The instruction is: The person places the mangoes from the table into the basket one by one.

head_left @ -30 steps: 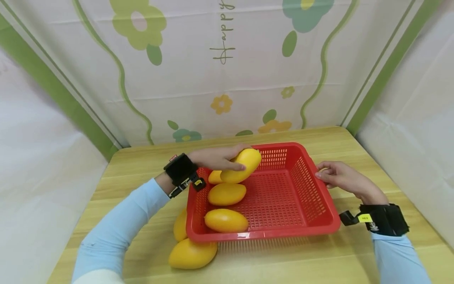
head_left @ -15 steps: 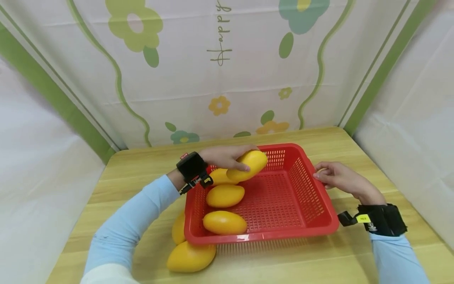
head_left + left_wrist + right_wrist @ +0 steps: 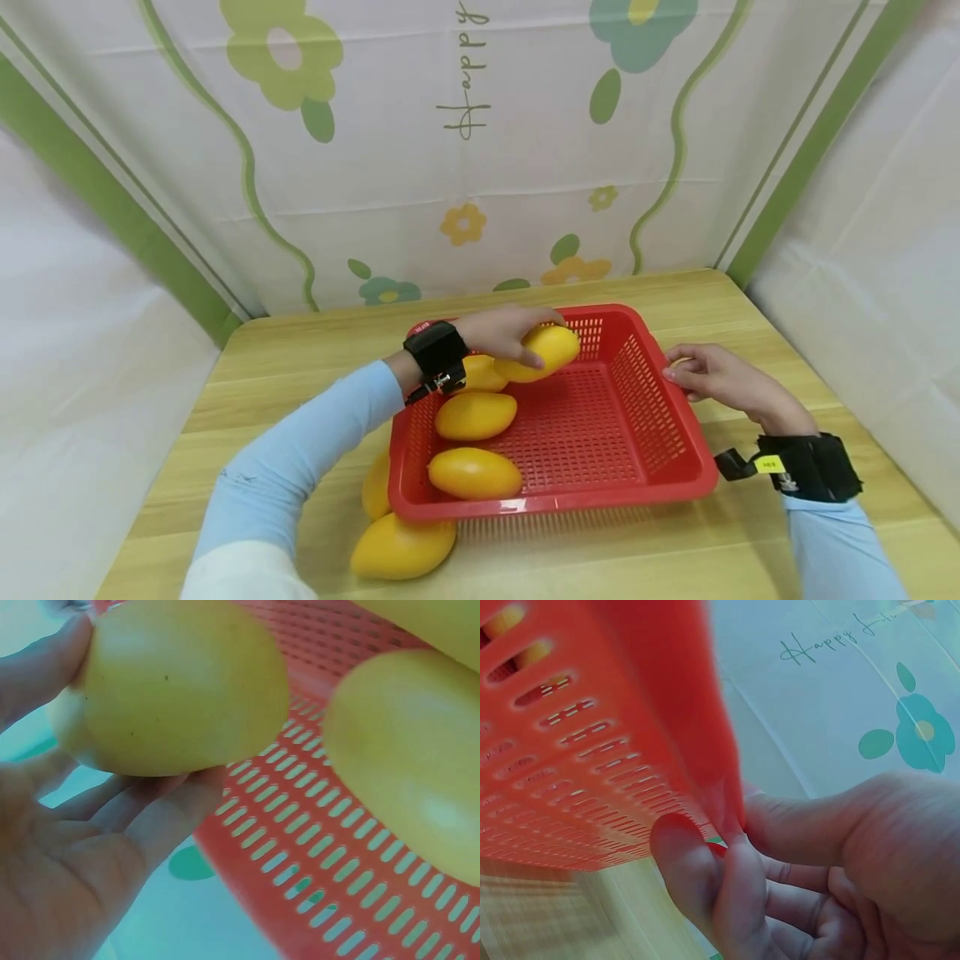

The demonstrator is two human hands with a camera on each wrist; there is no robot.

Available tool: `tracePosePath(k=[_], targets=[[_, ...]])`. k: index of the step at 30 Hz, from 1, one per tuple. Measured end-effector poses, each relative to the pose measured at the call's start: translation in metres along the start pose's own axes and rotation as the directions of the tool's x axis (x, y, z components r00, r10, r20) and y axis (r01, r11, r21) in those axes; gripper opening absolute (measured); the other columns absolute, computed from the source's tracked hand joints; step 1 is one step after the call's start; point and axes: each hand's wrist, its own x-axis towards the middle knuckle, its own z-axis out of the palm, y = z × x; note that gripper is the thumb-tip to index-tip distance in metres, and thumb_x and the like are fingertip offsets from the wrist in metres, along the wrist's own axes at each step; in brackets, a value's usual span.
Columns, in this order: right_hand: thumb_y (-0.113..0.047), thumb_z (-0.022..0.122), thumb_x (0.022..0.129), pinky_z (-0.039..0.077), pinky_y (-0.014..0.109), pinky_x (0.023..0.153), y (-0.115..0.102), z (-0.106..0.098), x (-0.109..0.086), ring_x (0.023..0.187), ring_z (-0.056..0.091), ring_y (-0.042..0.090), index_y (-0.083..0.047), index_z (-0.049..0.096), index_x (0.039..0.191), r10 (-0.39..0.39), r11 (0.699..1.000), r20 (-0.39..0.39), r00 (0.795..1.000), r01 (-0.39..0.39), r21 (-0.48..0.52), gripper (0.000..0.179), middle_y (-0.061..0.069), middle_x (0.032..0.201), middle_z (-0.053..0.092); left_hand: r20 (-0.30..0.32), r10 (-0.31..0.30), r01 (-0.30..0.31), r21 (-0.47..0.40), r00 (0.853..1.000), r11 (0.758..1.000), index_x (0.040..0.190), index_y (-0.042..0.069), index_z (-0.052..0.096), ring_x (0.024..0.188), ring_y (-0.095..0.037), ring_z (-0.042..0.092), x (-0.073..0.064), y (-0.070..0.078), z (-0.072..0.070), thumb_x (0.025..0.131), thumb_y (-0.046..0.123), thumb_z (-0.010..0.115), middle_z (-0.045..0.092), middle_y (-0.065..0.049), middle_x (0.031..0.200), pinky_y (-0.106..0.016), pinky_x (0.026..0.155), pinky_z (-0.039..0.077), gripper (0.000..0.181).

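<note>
A yellow mango [image 3: 551, 350] is gripped in my left hand [image 3: 506, 332], low over the back of a red plastic basket [image 3: 555, 501]. In the left wrist view, thumb and fingers wrap the held mango [image 3: 176, 686] beside the slotted basket wall. Three more mangoes lie along the basket's left side: a back one [image 3: 482, 374] partly hidden by the hand, a middle one [image 3: 476, 416] and a front one [image 3: 475, 473]. My right hand [image 3: 712, 379] pinches the basket's right rim, and the right wrist view shows thumb and fingers on either side of that rim [image 3: 705, 750].
Two mangoes lie outside the basket at its front left corner: one on the table [image 3: 403, 547], the other [image 3: 377, 487] partly hidden behind the basket wall. White flower-printed cloth [image 3: 390, 150] stands behind the wooden table [image 3: 285, 367], with plain white cloth on both sides.
My left hand has moved right with the mango, further over the basket and slightly lower. The right hand keeps its hold on the rim.
</note>
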Motion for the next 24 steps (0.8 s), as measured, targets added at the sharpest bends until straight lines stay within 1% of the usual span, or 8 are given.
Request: tracePosePath(k=[3,7,10,14,17,24], targets=[[-0.016,0.052,0.104,0.060,0.033,0.075,0.001,0.000,0.000,0.082,0.073,0.017,0.014,0.048,0.126,0.001,1.000,-0.003,1.000,0.000,0.005,0.037,0.019,0.100,0.073,0.031,-0.032,0.032,0.017,0.999,0.999,0.149,0.010,0.040,0.118,-0.023,0.056,0.006,0.001,0.005,0.094,0.023,0.071,0.057,-0.011,0.136,-0.035,0.104,0.043,0.064],[-0.016,0.051,0.104,0.060,0.033,0.075,0.001,0.001,0.000,0.082,0.073,0.017,0.013,0.048,0.125,-0.005,1.000,0.004,1.000,0.005,0.017,0.036,0.018,0.099,0.073,0.074,-0.071,0.070,0.020,0.995,0.997,0.149,0.006,0.039,0.116,-0.024,0.057,0.013,0.003,0.013,0.096,0.024,0.068,0.057,-0.012,0.135,-0.034,0.102,0.044,0.064],[-0.016,0.051,0.104,0.060,0.032,0.075,-0.001,0.001,0.000,0.082,0.073,0.017,0.013,0.048,0.124,-0.007,1.000,0.009,1.000,0.007,0.020,0.035,0.017,0.099,0.073,0.070,-0.086,0.084,0.039,0.994,0.996,0.148,0.003,0.040,0.112,-0.023,0.058,0.017,0.005,0.016,0.096,0.026,0.067,0.059,-0.013,0.132,-0.034,0.100,0.045,0.063],[-0.016,0.052,0.104,0.060,0.032,0.076,-0.001,0.000,0.000,0.083,0.073,0.017,0.012,0.048,0.125,0.017,1.000,-0.003,1.000,-0.017,0.004,0.035,0.017,0.100,0.073,0.060,-0.093,0.090,0.055,0.994,0.994,0.146,0.002,0.042,0.112,-0.023,0.058,0.023,0.005,0.021,0.096,0.027,0.067,0.060,-0.013,0.131,-0.033,0.099,0.045,0.061],[-0.016,0.052,0.104,0.060,0.033,0.076,-0.001,-0.001,0.000,0.083,0.073,0.017,0.012,0.048,0.125,0.032,0.999,-0.007,0.999,-0.032,0.001,0.035,0.018,0.101,0.073,0.068,-0.105,0.101,0.060,0.992,0.993,0.146,0.002,0.042,0.115,-0.023,0.058,0.027,0.005,0.025,0.096,0.026,0.067,0.059,-0.014,0.132,-0.033,0.101,0.045,0.061],[-0.014,0.051,0.104,0.060,0.032,0.076,0.000,0.002,0.001,0.082,0.072,0.015,0.013,0.047,0.127,0.020,0.999,0.000,1.000,-0.020,0.029,0.036,0.019,0.103,0.072,0.095,-0.129,0.116,0.137,0.987,0.984,0.146,0.001,0.043,0.123,-0.024,0.056,0.033,0.008,0.034,0.095,0.028,0.068,0.059,-0.013,0.136,-0.033,0.105,0.043,0.063]])
